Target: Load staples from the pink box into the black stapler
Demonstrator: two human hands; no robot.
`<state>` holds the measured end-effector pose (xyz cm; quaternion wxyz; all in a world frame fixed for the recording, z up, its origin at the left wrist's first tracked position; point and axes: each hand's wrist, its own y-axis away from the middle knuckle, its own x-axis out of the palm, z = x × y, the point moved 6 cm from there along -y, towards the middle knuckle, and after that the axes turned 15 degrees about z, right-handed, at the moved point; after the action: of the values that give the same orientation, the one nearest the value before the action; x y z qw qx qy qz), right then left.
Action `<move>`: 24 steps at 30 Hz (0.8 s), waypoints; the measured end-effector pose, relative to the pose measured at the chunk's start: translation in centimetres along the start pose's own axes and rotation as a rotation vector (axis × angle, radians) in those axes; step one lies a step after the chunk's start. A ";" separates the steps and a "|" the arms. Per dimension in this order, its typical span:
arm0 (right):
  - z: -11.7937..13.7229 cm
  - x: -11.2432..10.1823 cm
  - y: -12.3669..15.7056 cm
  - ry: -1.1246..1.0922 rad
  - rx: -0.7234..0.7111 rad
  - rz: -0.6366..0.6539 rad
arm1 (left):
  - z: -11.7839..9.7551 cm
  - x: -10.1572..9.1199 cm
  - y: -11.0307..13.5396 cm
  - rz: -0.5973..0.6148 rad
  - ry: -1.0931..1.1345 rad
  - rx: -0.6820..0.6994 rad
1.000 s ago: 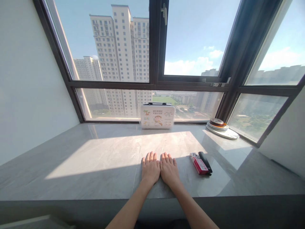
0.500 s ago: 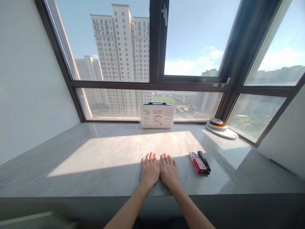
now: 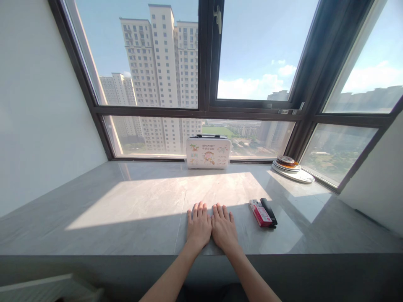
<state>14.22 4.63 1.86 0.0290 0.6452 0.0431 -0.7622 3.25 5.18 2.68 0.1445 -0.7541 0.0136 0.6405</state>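
My left hand [image 3: 199, 224] lies flat, palm down, on the grey marbled windowsill [image 3: 132, 239], holding nothing. Beside it my right hand [image 3: 224, 226] rests the same way, fingers stretched toward the window, the thumbs close together. To the right of my right hand lie a small pink and white box [image 3: 261, 214] and, along its right side, a black stapler-like object [image 3: 268, 212]. Farther back, a white case [image 3: 208, 154] with a cartoon print and a dark handle stands upright against the window.
A stack of round plates or discs [image 3: 288, 164] sits on a pale oval board [image 3: 296, 175] in the back right corner. Dark window frames [image 3: 151, 111] border the sill at the back. A white wall [image 3: 40, 126] rises on the left. Below the front edge, a pale panel [image 3: 47, 289] shows at lower left.
The view has shifted very slightly. Both hands stay flat on the sill, and the objects keep their places.
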 end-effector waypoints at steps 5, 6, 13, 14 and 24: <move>0.1 0.1 0.6 0.005 -0.007 -0.001 | -0.1 0.1 0.6 -0.005 0.014 -0.007; 0.1 0.2 0.7 0.007 -0.009 0.000 | -0.1 0.3 0.7 0.001 0.017 -0.012; 0.1 0.3 1.4 0.019 -0.001 0.016 | -0.1 0.8 1.4 0.038 0.020 -0.026; 0.2 0.3 1.5 0.020 -0.001 0.017 | -0.1 0.8 1.5 0.039 0.017 -0.027; 0.6 -0.2 3.1 0.015 -0.027 0.027 | -0.5 0.9 2.5 0.063 -0.026 -0.030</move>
<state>14.02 1.45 2.10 0.0477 0.6511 0.0448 -0.7562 3.36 2.82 1.41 0.1132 -0.7471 0.0262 0.6545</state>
